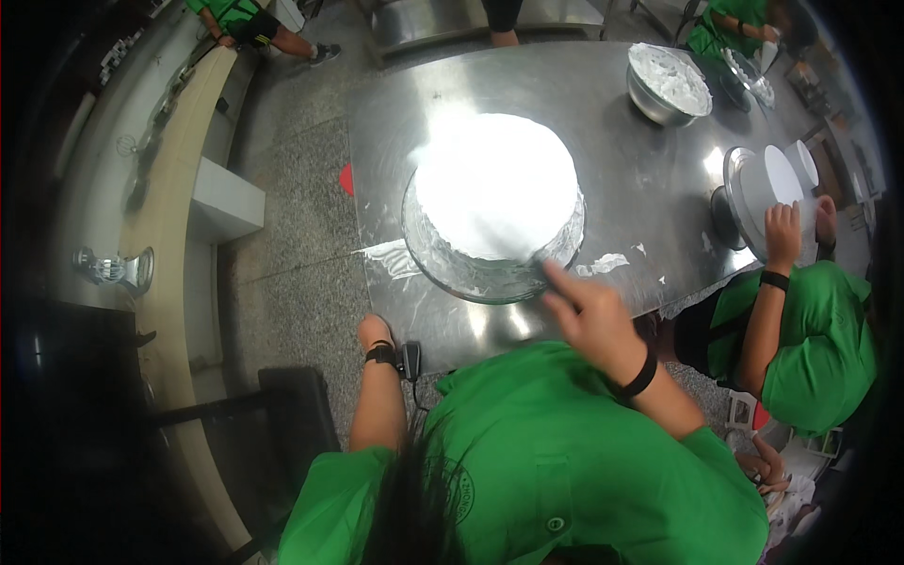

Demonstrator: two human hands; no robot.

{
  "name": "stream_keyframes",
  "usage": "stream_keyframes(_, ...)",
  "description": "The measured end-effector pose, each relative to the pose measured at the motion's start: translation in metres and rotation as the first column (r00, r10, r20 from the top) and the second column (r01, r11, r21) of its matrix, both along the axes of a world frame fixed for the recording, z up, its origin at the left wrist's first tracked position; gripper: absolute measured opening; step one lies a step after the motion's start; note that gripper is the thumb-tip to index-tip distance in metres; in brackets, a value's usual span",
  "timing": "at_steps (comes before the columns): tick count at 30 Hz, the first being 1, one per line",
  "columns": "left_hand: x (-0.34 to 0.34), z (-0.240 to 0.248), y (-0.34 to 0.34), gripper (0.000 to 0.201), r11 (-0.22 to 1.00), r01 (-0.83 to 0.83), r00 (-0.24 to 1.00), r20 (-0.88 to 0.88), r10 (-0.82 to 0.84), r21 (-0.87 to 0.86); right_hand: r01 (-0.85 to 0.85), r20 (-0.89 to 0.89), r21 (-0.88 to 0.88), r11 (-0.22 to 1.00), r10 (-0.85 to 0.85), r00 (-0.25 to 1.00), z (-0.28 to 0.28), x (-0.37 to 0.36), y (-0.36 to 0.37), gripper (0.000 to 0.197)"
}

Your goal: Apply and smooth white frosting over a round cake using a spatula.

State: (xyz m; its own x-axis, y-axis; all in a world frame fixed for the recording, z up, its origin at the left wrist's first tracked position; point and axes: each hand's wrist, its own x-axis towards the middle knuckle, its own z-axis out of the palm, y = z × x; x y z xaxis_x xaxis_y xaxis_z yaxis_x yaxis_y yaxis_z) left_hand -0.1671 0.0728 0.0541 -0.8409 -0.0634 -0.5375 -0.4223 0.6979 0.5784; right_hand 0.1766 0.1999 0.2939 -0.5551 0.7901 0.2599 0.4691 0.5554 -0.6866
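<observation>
A round cake coated in white cream (494,179) sits on a cream-smeared turntable (447,268). My right hand (595,315) grips the dark handle of a palette knife (544,258). Its blade, smeared by motion, lies over the cake's near right edge, and I cannot tell whether it touches the cream. One finger of that hand stretches along the handle. At the table's near left edge, apart from the turntable, is my left hand (375,331). Its fingers are tucked out of sight, so their state does not show.
Smears of white cream (603,265) mark the steel table (490,85). A metal bowl of cream (664,94) stands at the far right. Beside me, a co-worker in green (810,348) has hands at a white round form (767,184) on another turntable. A dark chair (297,410) stands left.
</observation>
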Motion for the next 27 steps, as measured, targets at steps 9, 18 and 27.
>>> stream_keyframes(9, 0.005, 0.007, 0.002, 0.047, 0.995, -0.083, 0.994, 0.078, 0.078, 0.06, 0.141, -0.099, 0.006, 0.99, -0.14, 0.985, 0.006, 0.022, 0.012, 0.041)
stream_keyframes(18, 0.004, 0.01, 0.002, 0.048, 0.993, -0.078, 0.993, 0.095, 0.07, 0.088, -0.118, 0.133, -0.115, 0.986, 0.133, 0.982, 0.024, 0.033, -0.03, 0.042)
stream_keyframes(27, 0.008, 0.016, 0.004, 0.049, 0.995, -0.062, 0.993, 0.101, 0.054, 0.083, 0.088, 0.075, -0.093, 0.992, -0.082, 0.994, 0.041, 0.087, -0.002, 0.042)
